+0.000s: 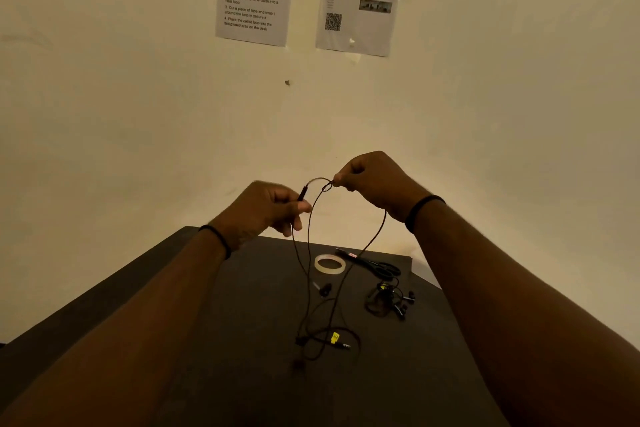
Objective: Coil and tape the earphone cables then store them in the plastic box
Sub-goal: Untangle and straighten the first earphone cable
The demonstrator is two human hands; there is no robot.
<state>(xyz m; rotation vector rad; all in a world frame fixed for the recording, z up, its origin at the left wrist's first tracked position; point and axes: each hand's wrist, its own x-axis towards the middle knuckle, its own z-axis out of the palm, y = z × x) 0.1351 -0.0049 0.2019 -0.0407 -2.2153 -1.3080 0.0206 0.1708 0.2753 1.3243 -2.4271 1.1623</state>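
Now, step: you are starting the coil on the earphone cable (313,218).
Hands: left hand (266,208) and right hand (374,180) apart, both pinching it.
Next: wind loops, then reach the far tape (329,264).

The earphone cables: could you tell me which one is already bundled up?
The bundled earphone set lying just before the scissors; the other cable hangs loose from both hands, its plug end trailing on the table.
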